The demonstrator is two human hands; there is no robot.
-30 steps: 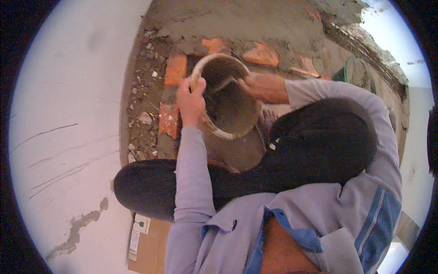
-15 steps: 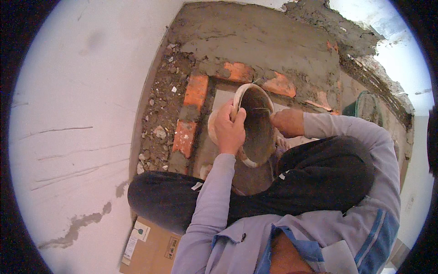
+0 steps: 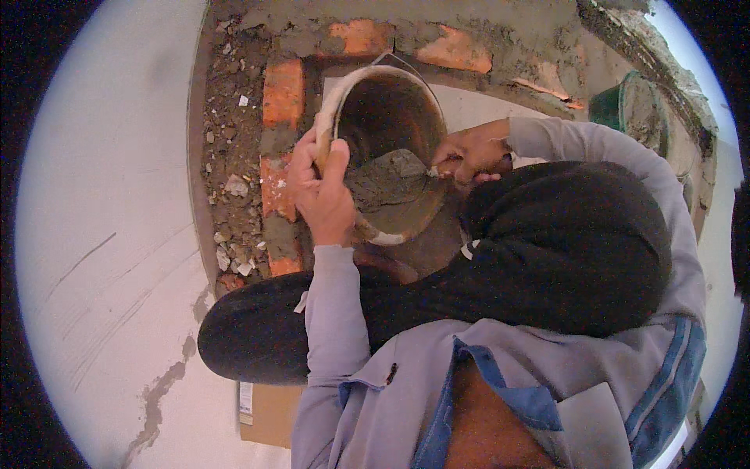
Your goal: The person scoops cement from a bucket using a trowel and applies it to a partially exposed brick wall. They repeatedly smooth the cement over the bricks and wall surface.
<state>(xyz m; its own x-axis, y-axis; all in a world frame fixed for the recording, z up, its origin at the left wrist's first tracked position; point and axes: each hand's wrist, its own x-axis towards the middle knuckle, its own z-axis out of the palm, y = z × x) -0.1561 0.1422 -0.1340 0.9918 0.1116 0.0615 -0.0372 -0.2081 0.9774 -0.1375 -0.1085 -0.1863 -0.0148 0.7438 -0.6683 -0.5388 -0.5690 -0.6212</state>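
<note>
A round bucket (image 3: pixel 334 100) with a mortar-caked rim and a thin wire handle leans with its mouth toward me. On its left rim my left hand (image 3: pixel 322 184) is closed, thumb over the edge and fingers outside. Closed at the bucket's right side, my right hand (image 3: pixel 471 156) grips what looks like a trowel (image 3: pixel 400 170). Its blade lies inside the mouth, coated with wet grey mortar, and only a bit of its neck shows by my fingers. The handle is hidden in my hand.
Orange bricks (image 3: pixel 283 92) set in mortar form a low border around the bucket. Rubble (image 3: pixel 226 141) lies along the white wall (image 3: pixel 101 195) at left. At right stands a green container (image 3: pixel 608 105) with grey material. A cardboard box (image 3: pixel 269 414) is behind my left knee.
The bucket and both hands appear farther left and higher in view, as the whole view has shifted. The mortar-coated trowel now shows inside the bucket's mouth.
</note>
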